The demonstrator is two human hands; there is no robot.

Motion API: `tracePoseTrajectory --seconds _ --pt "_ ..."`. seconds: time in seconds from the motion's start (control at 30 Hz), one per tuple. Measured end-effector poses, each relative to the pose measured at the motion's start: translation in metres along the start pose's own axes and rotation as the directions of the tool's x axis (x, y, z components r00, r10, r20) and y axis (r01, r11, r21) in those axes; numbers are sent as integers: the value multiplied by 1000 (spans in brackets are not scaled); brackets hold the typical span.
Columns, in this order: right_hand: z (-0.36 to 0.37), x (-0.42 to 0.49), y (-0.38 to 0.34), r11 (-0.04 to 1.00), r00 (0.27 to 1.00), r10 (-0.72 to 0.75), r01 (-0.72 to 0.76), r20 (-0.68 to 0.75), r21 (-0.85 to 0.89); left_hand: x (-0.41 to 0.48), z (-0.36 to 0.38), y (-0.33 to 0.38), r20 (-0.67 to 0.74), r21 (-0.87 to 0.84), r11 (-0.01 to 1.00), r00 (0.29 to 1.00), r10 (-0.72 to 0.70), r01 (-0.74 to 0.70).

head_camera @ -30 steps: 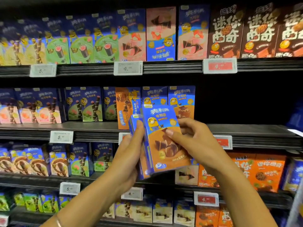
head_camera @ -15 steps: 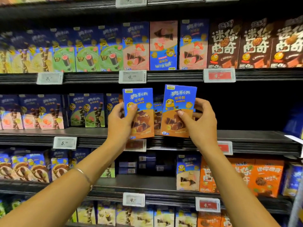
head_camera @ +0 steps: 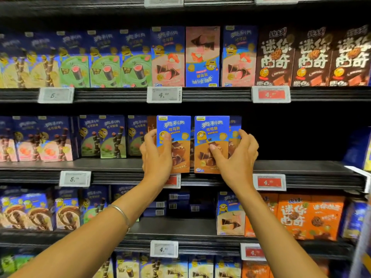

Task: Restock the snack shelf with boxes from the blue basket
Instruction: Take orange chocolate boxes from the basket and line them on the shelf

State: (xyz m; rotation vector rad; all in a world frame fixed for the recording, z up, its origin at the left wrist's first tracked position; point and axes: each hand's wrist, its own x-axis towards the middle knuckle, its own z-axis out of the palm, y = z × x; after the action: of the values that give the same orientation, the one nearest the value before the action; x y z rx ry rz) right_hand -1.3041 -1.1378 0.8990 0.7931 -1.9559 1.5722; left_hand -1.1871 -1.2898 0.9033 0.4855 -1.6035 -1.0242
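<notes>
Two blue-and-brown snack boxes stand upright side by side at the front edge of the middle shelf (head_camera: pixel 301 167). My left hand (head_camera: pixel 155 155) grips the left box (head_camera: pixel 178 135), thumb on its front. My right hand (head_camera: pixel 234 155) grips the right box (head_camera: pixel 210 135), thumb on its front and fingers curled round its right edge. More boxes of the same kind (head_camera: pixel 234 133) stand just behind them. The blue basket is out of view.
Left of the two boxes stand green and pink snack boxes (head_camera: pixel 102 137). To their right the middle shelf is dark and bare up to a blue object (head_camera: pixel 357 145) at the far right. Full rows fill the shelf above (head_camera: pixel 202 57). Price tags (head_camera: pixel 270 182) line the shelf edges.
Both hands rose from chest height to the middle shelf. The stacked boxes were split, one per hand, and now stand apart at the shelf's front edge. The camera tilted upward.
</notes>
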Motion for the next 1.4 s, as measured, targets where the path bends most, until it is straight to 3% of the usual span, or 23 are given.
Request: tracePoseTrajectory --seconds 0.1,0.23,0.43,1.13,1.3,1.4 --pt "-2 4 3 993 990 56 -68 127 92 4 -1 -2 63 47 999 998 2 -5" --pt "-8 13 10 997 982 35 -47 186 62 13 -10 -7 222 227 972 969 -108 56" --pt "-9 22 14 994 958 64 -86 281 66 29 -16 -14 326 146 983 933 -151 108" --pt "10 26 6 993 931 122 -116 344 -37 37 -8 -17 299 252 966 946 -129 52" --pt "5 28 3 971 916 182 -224 358 80 36 -12 -14 299 200 977 944 -137 78" --pt "-6 21 0 944 945 218 -267 243 193 28 -20 -7 258 124 990 962 -92 62"
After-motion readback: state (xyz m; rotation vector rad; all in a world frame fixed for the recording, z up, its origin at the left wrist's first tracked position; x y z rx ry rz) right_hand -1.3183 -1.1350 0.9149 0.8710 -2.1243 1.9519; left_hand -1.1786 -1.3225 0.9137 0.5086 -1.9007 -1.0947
